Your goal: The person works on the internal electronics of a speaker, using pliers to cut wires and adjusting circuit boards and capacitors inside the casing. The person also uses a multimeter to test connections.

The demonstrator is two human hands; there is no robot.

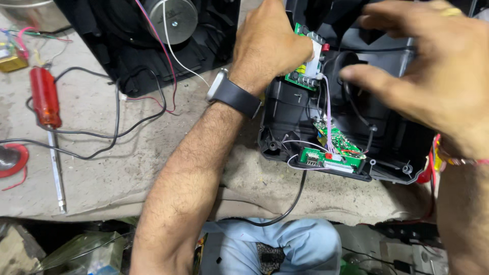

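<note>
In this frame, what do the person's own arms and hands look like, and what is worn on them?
Both forearms are bare and hairy, with no sleeves. The left hand has a dark-strapped watch with a silver case at the wrist. The right hand wears a gold ring and a red-and-yellow thread band at the wrist.

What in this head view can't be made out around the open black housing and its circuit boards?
- Left hand fingers: hidden behind its own knuckles, so the grip on the upper green circuit board is unclear.
- Right hand: motion-blurred, covering part of the black housing.
- Speaker magnet: cut off by the top edge.
</note>
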